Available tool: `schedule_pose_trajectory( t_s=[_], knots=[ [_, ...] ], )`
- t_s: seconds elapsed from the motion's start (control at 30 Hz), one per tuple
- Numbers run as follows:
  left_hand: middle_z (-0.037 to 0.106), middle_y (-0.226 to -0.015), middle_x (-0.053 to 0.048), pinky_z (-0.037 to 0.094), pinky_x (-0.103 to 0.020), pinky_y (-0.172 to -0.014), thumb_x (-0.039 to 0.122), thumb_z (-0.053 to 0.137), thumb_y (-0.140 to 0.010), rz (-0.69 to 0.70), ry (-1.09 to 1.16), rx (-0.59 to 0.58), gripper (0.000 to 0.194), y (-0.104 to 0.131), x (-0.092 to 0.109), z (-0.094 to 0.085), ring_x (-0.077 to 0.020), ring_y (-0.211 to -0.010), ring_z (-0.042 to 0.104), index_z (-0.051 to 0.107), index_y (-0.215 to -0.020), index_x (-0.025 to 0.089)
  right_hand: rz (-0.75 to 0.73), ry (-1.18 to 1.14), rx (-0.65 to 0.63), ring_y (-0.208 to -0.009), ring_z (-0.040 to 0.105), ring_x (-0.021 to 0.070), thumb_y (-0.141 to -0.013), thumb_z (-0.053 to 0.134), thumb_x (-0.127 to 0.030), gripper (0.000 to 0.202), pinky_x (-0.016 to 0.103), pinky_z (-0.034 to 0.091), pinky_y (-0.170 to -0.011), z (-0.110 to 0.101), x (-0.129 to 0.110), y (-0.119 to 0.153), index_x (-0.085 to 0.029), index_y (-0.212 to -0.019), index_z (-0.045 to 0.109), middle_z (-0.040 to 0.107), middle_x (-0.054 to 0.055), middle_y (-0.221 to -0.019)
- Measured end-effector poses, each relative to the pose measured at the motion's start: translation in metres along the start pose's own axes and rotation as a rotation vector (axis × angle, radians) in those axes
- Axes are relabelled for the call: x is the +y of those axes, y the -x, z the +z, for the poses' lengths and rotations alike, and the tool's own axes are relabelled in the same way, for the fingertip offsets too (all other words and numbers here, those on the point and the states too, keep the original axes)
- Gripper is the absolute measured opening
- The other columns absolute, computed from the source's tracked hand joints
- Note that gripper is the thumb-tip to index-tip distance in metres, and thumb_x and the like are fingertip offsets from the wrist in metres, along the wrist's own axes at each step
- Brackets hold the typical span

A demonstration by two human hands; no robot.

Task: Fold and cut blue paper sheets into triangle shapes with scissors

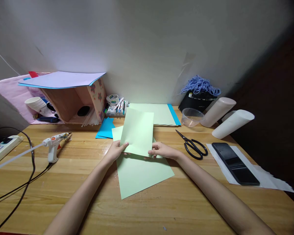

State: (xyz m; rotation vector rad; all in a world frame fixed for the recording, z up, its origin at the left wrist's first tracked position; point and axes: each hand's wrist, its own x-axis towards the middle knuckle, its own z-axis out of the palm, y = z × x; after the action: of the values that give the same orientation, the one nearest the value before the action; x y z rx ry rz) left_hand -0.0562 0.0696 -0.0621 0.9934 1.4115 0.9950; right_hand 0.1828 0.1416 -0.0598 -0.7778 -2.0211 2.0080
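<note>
A light green sheet of paper (137,132) is held up off the table, tilted away from me. My left hand (116,150) pinches its lower left corner, thumb on top and fingers beneath. At the lower right corner, my right hand (163,150) grips the same sheet between thumb and fingers. Under it, a larger light green sheet (139,176) lies flat and turned at an angle on the wood, partly covered by the held one. Black-handled scissors (194,147) rest to the right of my right hand, blades pointing away.
A hot glue gun (54,147) with its cord stands left, near a power strip (5,151). Behind are a pink box (98,98), markers (119,107), stacked paper (161,114), a clear tub (192,117), and blue yarn (199,86). A phone (235,163) lies right, beside white rolls (232,124).
</note>
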Motion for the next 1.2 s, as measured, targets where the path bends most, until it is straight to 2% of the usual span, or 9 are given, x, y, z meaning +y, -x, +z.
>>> schedule_pose_trajectory(
  t_s=[0.13,0.33,0.43,0.53,0.63,0.7,0.9,1.03,1.2],
  knots=[
    [0.064,-0.080,-0.006,0.050,-0.025,-0.052,0.047,0.065,-0.066,-0.001,-0.079,-0.043,0.041,0.002,0.006,-0.004,-0.0190,-0.063,0.062,0.060,-0.084,0.010,0.029,-0.069,0.092,-0.049,0.053,0.0097,-0.070,0.065,-0.045,0.036,0.020,0.042,-0.047,-0.002,0.008,-0.005,-0.009,-0.074,0.061,0.059,0.003,-0.057],
    [0.063,-0.085,-0.008,0.051,-0.026,-0.061,0.050,0.060,-0.069,0.099,0.033,0.091,0.045,0.004,0.012,0.006,-0.0200,-0.075,0.062,0.055,-0.089,0.011,-0.057,-0.065,0.333,-0.037,0.042,0.0070,-0.068,0.063,-0.051,0.043,0.020,0.030,-0.038,0.006,0.014,-0.016,-0.010,-0.056,0.061,0.054,0.002,-0.044],
    [0.063,-0.084,-0.010,0.050,-0.026,-0.058,0.051,0.060,-0.069,0.074,0.100,-0.080,0.046,0.010,0.011,0.026,-0.0195,-0.071,0.063,0.051,-0.089,0.011,-0.145,-0.058,0.523,-0.036,0.040,0.0078,-0.070,0.061,-0.052,0.044,0.022,0.030,-0.038,0.022,0.008,-0.016,-0.012,-0.052,0.061,0.051,0.002,-0.041],
    [0.062,-0.084,-0.012,0.048,-0.025,-0.055,0.051,0.057,-0.072,0.054,0.089,-0.273,0.044,0.022,0.009,0.048,-0.0174,-0.065,0.062,0.054,-0.089,0.010,-0.180,-0.070,0.534,-0.039,0.043,0.0102,-0.073,0.058,-0.052,0.043,0.023,0.032,-0.040,0.042,0.003,-0.013,-0.014,-0.051,0.059,0.054,0.003,-0.046],
    [0.062,-0.070,-0.009,0.042,-0.020,-0.049,0.051,0.053,-0.075,0.055,0.048,-0.292,0.042,0.029,0.004,0.059,-0.0122,-0.055,0.056,0.058,-0.077,0.009,-0.166,-0.034,0.498,-0.041,0.045,0.0108,-0.075,0.056,-0.052,0.044,0.023,0.032,-0.041,0.055,0.002,-0.010,-0.015,-0.050,0.055,0.052,0.002,-0.045],
    [0.058,-0.058,-0.006,0.038,-0.019,-0.048,0.050,0.052,-0.076,0.053,-0.005,-0.264,0.041,0.029,0.001,0.059,-0.0099,-0.049,0.051,0.059,-0.069,0.010,-0.162,0.058,0.544,-0.039,0.040,0.0094,-0.075,0.055,-0.052,0.047,0.023,0.029,-0.041,0.056,0.001,-0.009,-0.015,-0.046,0.050,0.046,0.000,-0.041],
    [0.058,-0.055,-0.003,0.032,-0.020,-0.046,0.049,0.054,-0.074,0.028,-0.057,-0.289,0.039,0.025,0.005,0.044,-0.0116,-0.049,0.052,0.062,-0.076,0.011,-0.129,0.127,0.570,-0.038,0.032,0.0075,-0.074,0.055,-0.053,0.049,0.022,0.024,-0.040,0.040,-0.004,-0.009,-0.014,-0.045,0.052,0.042,-0.002,-0.039],
    [0.055,-0.049,-0.003,0.033,-0.021,-0.049,0.049,0.054,-0.074,0.029,-0.124,-0.283,0.040,0.027,0.015,0.037,-0.0127,-0.049,0.052,0.061,-0.061,0.012,-0.107,0.108,0.594,-0.037,0.031,0.0076,-0.073,0.054,-0.055,0.050,0.023,0.023,-0.040,0.021,-0.002,-0.010,-0.014,-0.046,0.054,0.037,-0.002,-0.037],
    [0.059,-0.053,-0.007,0.032,-0.021,-0.048,0.046,0.053,-0.076,0.040,-0.159,-0.304,0.042,0.022,0.012,0.031,-0.0138,-0.054,0.054,0.058,-0.052,0.012,-0.149,0.105,0.716,-0.039,0.035,0.0087,-0.071,0.054,-0.059,0.049,0.023,0.026,-0.041,-0.011,-0.001,-0.007,-0.015,-0.049,0.054,0.043,0.000,-0.042]
  ],
)
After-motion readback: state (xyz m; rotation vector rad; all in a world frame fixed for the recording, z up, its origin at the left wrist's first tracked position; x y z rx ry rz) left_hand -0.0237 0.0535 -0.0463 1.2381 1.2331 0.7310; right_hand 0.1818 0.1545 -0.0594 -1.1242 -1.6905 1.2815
